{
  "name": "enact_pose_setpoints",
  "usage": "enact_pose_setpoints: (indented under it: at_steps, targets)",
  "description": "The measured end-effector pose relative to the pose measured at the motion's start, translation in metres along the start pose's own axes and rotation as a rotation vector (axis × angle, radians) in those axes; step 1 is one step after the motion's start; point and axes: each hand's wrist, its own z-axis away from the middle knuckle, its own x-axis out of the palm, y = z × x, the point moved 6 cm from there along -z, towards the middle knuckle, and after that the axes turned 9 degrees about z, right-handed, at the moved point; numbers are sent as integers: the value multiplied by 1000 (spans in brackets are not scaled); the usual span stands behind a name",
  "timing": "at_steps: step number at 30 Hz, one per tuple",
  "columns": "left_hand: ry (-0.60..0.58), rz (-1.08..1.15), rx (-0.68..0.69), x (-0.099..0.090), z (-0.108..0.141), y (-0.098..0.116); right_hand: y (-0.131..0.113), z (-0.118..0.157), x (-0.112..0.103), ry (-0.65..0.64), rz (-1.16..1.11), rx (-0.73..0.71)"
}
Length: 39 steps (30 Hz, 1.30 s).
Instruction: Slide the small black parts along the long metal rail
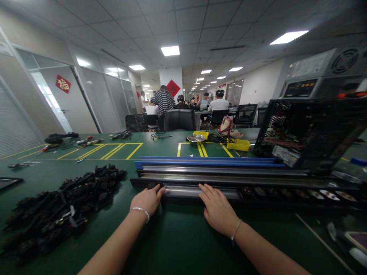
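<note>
My left hand [147,200] is closed on a small black part [160,185] at the left end of the nearest metal channel [183,191]; its fingers cover much of that part. My right hand [217,209] lies with fingers stretched out, the tips at the same channel's near side, holding nothing. Farther right in this channel sits a row of several dark parts with round discs [275,192]. Behind it run more long black and silver rails [223,177] and a blue rail [206,162]. Left of my left hand is a heap of black mechanical parts [83,194].
An open black computer case [309,133] stands at the right with a power supply [318,68] on top. A metal bowl [196,139], a yellow tray [238,144], cables and tools lie along the back of the green table [177,240]. Several people sit or stand beyond.
</note>
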Motion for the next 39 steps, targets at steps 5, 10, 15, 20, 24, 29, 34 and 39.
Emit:
enact_pose_setpoints:
  at_steps: [5, 10, 15, 20, 24, 29, 34, 39]
  targets:
    - [-22, 13, -108, -22, -6, -25, -1, 0, -1, 19, 2, 2]
    - [130, 11, -238, -57, -12, -67, 0, 0, 0, 32, 3, -1]
    - [333, -68, -434, -77, -7, -125, 0, 0, 1, 27, 3, -1]
    - [429, -120, -600, -75, 5, -171, -1, 0, 1, 25, 6, 0]
    - [461, -107, -612, -64, 5, -186, -1, -1, 2, 15, 13, 2]
    - [579, -34, -602, -60, 6, -184, -1, -1, 2, 12, 14, -2]
    - [692, -34, -529, -69, 6, -166, -1, -1, 1, 22, 19, 1]
    - [729, -66, -153, -64, -3, -84, -1, -1, 2, 37, 22, -1]
